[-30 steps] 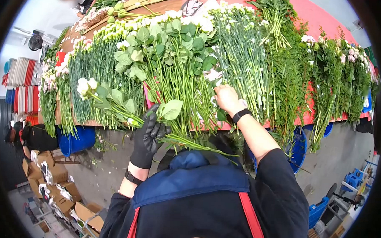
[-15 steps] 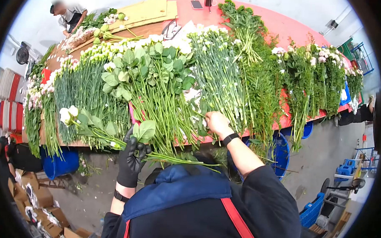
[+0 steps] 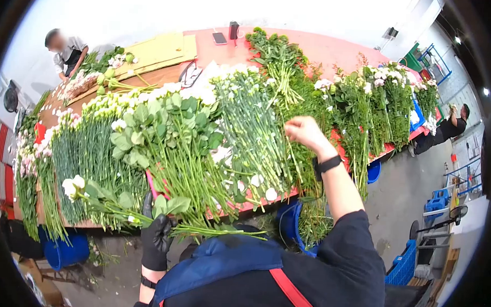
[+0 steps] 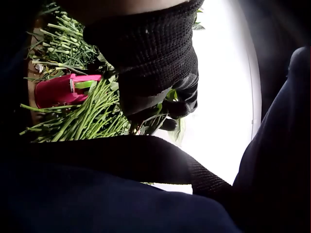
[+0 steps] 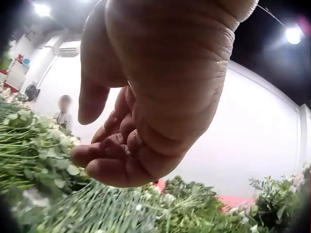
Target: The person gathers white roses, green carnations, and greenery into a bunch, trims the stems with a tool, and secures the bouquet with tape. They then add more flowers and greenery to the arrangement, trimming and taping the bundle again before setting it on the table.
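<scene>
In the head view my black-gloved left hand (image 3: 157, 238) holds a small bunch of white roses (image 3: 74, 186) by the stems, blooms to the left, cut ends to the right. In the left wrist view the glove (image 4: 155, 63) curls around the leafy stems, most of the bunch hidden. My bare right hand (image 3: 309, 135) hovers above the white carnations (image 3: 251, 132) and the ferny greens. Its fingers are loosely bent, the thumb apart, and nothing lies between them in the right wrist view. Long-stemmed leafy roses (image 3: 185, 162) lie in front of me, left of the carnations.
A pink object (image 4: 63, 91) lies among the stems. Blue buckets (image 3: 66, 250) stand at the table's near edge. A phone (image 3: 220, 38) and yellow boards (image 3: 162, 53) lie at the back. One person (image 3: 65, 52) works at far left, another (image 3: 455, 123) stands at far right.
My right hand has left the stems beside the leafy roses and moved up and right, over the carnations and greens. The left hand keeps hold of the rose bunch; the head view has turned right.
</scene>
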The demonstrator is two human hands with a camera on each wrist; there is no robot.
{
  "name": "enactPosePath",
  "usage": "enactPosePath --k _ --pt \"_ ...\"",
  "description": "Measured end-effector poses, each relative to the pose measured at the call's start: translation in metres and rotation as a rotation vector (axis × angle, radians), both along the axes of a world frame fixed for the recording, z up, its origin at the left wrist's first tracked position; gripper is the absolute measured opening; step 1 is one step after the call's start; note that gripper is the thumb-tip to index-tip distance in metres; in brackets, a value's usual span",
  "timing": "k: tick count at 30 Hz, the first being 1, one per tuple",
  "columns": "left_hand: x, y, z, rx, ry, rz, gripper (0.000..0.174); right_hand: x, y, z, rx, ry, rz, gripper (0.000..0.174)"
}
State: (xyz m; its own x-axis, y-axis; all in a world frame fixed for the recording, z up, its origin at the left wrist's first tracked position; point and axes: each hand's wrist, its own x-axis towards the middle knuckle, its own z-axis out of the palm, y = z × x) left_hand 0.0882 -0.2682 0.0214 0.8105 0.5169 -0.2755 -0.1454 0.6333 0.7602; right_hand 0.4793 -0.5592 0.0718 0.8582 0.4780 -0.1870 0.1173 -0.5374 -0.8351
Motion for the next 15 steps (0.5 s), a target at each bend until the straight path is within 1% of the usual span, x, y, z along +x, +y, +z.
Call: enactPosePath --k 2,3,5,7,9,11,12,13,14,15 --pt "0.011 -0.006 0.013 -0.019 0.006 0.003 0.074 0.053 0.001 0.003 -0.070 -0.028 -0.079 0.018" --pt "0.019 -0.014 0.028 0.067 -0.016 -0.004 0.063 0.083 0.002 -0.007 -0.074 -0.049 -0.126 0.016" --pt "0.011 -0.003 0.001 0.529 0.194 -0.120 0.052 0.138 0.003 -0.030 -0.054 0.012 -0.216 0.015" --pt "0.019 -0.004 -0.011 0.536 0.281 -0.093 0.043 0.186 0.009 -0.060 -0.034 0.065 -0.302 0.014" --pt "0.037 -0.010 -0.005 0.083 0.236 0.058 0.036 0.231 0.021 -0.089 0.019 0.098 -0.354 0.013" --pt "0.030 -0.008 -0.034 0.074 0.375 0.145 0.036 0.270 0.036 -0.115 0.012 0.071 -0.388 0.013" --pt "0.033 -0.006 -0.044 0.070 0.446 0.191 0.036 0.293 0.040 -0.139 -0.049 -0.065 -0.373 0.017" --pt "0.044 -0.006 -0.044 -0.102 0.377 0.254 0.039 0.314 0.045 -0.157 -0.175 -0.271 -0.334 0.022" --pt "0.057 -0.010 -0.029 -0.080 0.499 0.236 0.039 0.324 0.051 -0.165 -0.300 -0.474 -0.288 0.027" --pt "0.067 -0.016 -0.009 -0.057 0.621 0.217 0.040 0.333 0.057 -0.172 -0.336 -0.388 -0.351 0.033"
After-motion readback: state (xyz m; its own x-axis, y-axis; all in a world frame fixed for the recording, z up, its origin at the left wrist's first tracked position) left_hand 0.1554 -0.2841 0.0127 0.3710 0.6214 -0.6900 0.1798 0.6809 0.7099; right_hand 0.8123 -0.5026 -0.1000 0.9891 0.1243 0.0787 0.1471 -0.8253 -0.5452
